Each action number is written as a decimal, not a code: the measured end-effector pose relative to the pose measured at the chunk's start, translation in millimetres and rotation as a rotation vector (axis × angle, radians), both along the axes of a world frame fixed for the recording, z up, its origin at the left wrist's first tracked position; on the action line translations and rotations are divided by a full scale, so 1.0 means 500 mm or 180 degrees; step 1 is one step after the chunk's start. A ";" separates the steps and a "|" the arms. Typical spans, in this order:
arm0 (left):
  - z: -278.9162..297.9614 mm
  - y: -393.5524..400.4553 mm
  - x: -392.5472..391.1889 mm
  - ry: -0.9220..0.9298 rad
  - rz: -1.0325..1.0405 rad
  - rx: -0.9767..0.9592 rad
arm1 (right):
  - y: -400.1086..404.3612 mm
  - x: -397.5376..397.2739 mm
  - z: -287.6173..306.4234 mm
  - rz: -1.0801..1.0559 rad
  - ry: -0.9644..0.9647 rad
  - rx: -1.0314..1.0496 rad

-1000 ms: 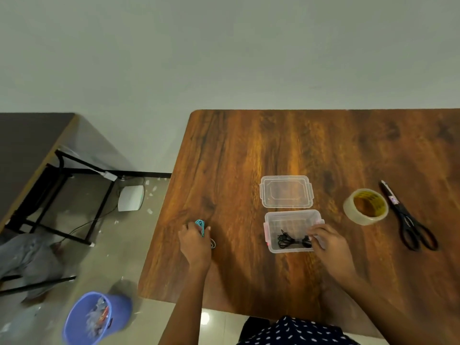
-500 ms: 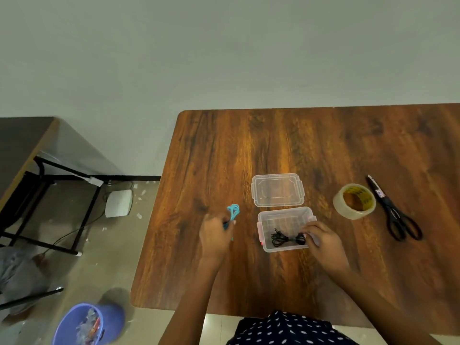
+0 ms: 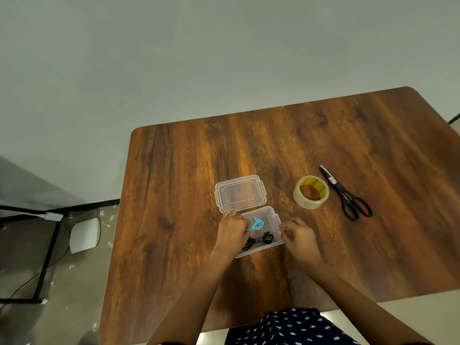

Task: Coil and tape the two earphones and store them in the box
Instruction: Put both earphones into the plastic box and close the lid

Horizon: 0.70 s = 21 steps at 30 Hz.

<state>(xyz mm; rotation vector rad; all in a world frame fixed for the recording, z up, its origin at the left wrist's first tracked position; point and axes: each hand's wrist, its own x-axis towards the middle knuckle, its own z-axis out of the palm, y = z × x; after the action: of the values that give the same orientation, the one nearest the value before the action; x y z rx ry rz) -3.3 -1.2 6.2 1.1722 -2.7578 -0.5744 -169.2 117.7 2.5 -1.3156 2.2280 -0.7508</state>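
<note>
two earphones sit at the clear plastic box [image 3: 273, 220]: a black coiled earphone [image 3: 258, 241] lies on the box floor toward its near side, and a blue coiled earphone [image 3: 256, 224] is over the far half of the box, inside its walls. whether the blue coil already rests on the floor of the box cannot be told. the left hand [image 3: 230, 232] is over the box's left end with its fingers curled, pinching the near end of the blue coil, and it covers the left wall of the box. the right hand [image 3: 297, 236] is at the box's right end, fingers curled against that wall and rim, gripping the box. the box stands on the wooden table [image 3: 174, 195], toward the near middle of the top. its clear lid [image 3: 240, 196] lies flat on the table just beyond the box, touching or almost touching the far rim. a roll of clear tape [image 3: 311, 195] lies flat to the right of the lid, apart from it, and black scissors [image 3: 347, 195] lie just right of the tape, blades pointing away from the person, handles nearer. past the table's left edge, on the floor, a white flat object [image 3: 84, 235] sits beside a black metal frame [image 3: 52, 235].
</note>
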 end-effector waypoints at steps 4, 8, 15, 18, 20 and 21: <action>-0.017 -0.007 -0.020 -0.0294 -0.0185 -0.0136 | 0.000 -0.003 -0.008 0.0063 0.0005 0.0081; -0.032 0.000 -0.034 -0.0578 -0.0208 -0.0232 | 0.001 -0.004 -0.012 0.0115 -0.0004 0.0111; -0.017 0.003 -0.013 0.0138 0.0267 -0.0212 | 0.000 -0.007 -0.017 0.0140 -0.0064 0.0097; 0.001 -0.014 0.017 0.0647 0.0842 -0.0314 | -0.007 -0.013 -0.016 0.0052 -0.0147 -0.0032; 0.003 -0.031 0.035 0.0693 0.1242 -0.0125 | -0.022 -0.022 -0.015 -0.0018 -0.0192 -0.0127; -0.001 -0.039 0.041 0.0678 0.1398 0.0029 | -0.034 -0.028 -0.015 -0.0042 -0.0202 -0.0154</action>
<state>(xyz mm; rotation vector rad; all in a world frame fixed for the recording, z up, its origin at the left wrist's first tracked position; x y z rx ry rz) 17.4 -20.9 5.9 1.5530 -2.2265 -0.6143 -183.1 100.8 -5.0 -1.2826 2.1835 -0.8444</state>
